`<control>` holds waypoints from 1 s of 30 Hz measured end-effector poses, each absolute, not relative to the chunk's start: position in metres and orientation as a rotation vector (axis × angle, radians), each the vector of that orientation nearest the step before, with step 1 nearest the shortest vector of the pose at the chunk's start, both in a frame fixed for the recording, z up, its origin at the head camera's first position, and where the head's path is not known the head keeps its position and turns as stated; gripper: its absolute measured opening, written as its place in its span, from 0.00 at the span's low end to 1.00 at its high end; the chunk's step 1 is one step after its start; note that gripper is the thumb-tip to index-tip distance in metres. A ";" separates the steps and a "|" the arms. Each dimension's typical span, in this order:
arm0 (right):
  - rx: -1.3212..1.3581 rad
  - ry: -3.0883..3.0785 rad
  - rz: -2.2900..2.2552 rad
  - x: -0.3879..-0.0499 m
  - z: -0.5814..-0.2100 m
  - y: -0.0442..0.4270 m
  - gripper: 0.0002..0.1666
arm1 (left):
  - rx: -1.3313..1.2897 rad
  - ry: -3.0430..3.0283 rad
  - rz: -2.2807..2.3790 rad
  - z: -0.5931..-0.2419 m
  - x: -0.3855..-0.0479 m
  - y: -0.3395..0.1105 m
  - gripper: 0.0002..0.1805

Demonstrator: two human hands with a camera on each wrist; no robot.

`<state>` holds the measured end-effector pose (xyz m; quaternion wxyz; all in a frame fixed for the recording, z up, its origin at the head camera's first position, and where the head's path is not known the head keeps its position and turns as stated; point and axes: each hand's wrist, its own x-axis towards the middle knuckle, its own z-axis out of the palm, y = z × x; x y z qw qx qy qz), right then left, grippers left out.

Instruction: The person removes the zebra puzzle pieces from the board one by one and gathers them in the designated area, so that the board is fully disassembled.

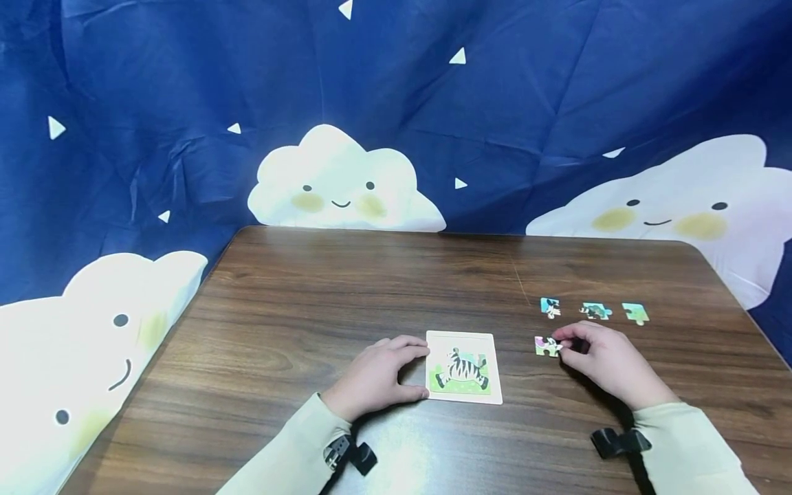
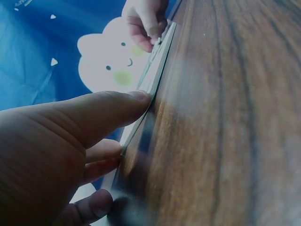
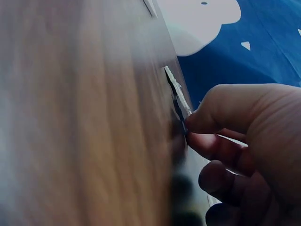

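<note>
A square puzzle board (image 1: pixel 464 399) with a pale border and a zebra picture lies flat on the table. My left hand (image 1: pixel 385 375) touches the board's left edge, fingers near the far corner and thumb near the close corner; in the left wrist view the thumb (image 2: pixel 113 108) rests against that edge. To the right of the board, my right hand (image 1: pixel 609 361) pinches a jigsaw piece (image 1: pixel 544 346), green, white and pink, between thumb and fingers. In the right wrist view this piece (image 3: pixel 176 87) stands out thin and edge-on, just above the tabletop.
Beyond the right hand lie three more jigsaw pieces: a blue one (image 1: pixel 548 307), one with a dark animal part (image 1: pixel 596 311) and a mostly green one (image 1: pixel 635 313). The brown wooden table (image 1: pixel 297 289) ends at a blue cloth (image 1: pixel 383 75) with smiling clouds.
</note>
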<state>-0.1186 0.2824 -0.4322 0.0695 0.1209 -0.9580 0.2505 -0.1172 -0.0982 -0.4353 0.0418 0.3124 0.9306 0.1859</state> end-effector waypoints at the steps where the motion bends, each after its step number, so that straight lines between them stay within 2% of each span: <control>1: 0.353 -2.896 0.740 -0.119 -0.432 0.285 0.10 | 0.957 2.849 0.569 -0.435 -0.117 -0.098 0.37; 30: 0.321 -2.927 0.674 -0.120 -0.427 0.296 0.10 | 0.961 2.844 0.574 -0.434 -0.116 -0.099 0.37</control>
